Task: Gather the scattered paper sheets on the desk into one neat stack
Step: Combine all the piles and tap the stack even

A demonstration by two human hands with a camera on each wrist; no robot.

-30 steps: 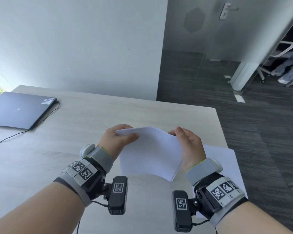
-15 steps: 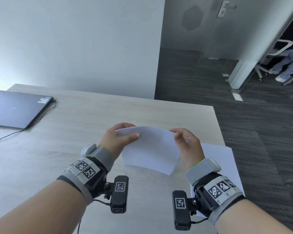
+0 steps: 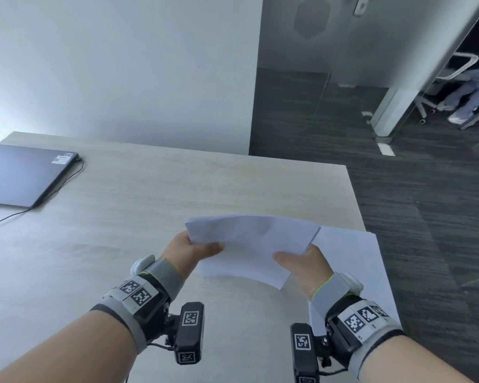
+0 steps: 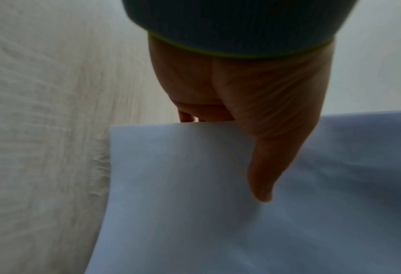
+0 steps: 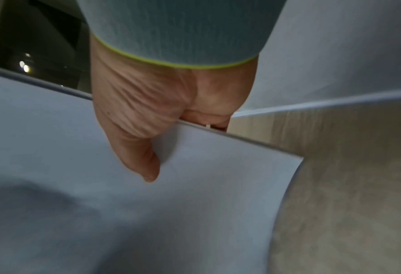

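Bench [image 3: 149, 194] of pale wood carries a closed laptop [image 3: 20, 172] far at the left and one flat paper sheet [image 3: 351, 261] at its right edge. Above the bench, near that sheet, a curved stack of sheets [image 3: 249, 244] is held in the air. The left hand [image 3: 188, 250] pinches its left side, thumb on top, fingers below. The right hand [image 3: 304, 266] has the same grip on the right side, clamped on the paper.
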